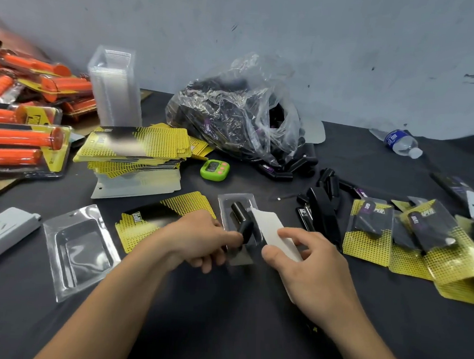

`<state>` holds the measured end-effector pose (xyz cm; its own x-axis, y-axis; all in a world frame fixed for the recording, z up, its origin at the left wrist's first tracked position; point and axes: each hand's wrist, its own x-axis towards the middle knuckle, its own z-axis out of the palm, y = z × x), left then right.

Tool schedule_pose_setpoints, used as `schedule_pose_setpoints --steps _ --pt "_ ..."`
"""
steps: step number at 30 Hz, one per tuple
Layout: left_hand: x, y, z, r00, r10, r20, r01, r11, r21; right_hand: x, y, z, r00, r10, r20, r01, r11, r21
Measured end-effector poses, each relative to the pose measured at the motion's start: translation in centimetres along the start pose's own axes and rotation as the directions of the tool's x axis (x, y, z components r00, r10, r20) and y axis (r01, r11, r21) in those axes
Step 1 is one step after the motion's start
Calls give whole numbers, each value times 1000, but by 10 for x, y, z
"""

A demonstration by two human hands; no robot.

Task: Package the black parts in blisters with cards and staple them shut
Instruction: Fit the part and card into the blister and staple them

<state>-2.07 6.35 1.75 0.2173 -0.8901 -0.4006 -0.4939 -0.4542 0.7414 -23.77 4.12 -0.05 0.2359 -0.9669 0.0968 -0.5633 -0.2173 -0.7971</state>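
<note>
In the blister (237,199), the black part (240,216) lies lengthwise, pointing away.

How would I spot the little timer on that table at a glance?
Find the big crinkled clear bag of black parts at the back of the dark table. Just in front of its left end, beside the stack of yellow cards, sits the timer. It is the only bright green thing there, rounded, with pink buttons.
</note>
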Motion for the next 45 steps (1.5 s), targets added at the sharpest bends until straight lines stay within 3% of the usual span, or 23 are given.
schedule_pose_setpoints --steps 3,6,9,14,19,27,31,34,45 --pt "-3 1 1 999 22 49 -22 1000 4 3 2 -4 999 -9 -40 10 999 31" --pt "3 6 7 996 9 -90 -23 988 -153 5 2 -8 1000 -8 -29 11 994 106" --pt "8 6 12 985 -30 -171 -12 971 -238 1 -2 -6 997 -25 72 12 984 177" --pt "12 2 10 975 -111 -194 46 949 -312 -5 -2 6 985 -96 141 85 993 84" --pt "19 -3 7 945 -117 -307 34 965 -261 -4 1 6 984 -90 153 88 996 24" --pt "15 0 7 939 -101 -330 28 975 -219 -3 2 8 994 -58 97 62 997 -36" --pt "9 2 5 909 -13 -416 48 996 73 -6 0 8 994 -67 92 68 998 -4" --pt "10 3 4 898 16 -441 46 990 130 -9 -3 10 990 -72 123 65 996 58" --pt "15 0 10 939 -22 -342 -1 998 -69 -8 -5 14 992 -124 -11 121 978 -168"
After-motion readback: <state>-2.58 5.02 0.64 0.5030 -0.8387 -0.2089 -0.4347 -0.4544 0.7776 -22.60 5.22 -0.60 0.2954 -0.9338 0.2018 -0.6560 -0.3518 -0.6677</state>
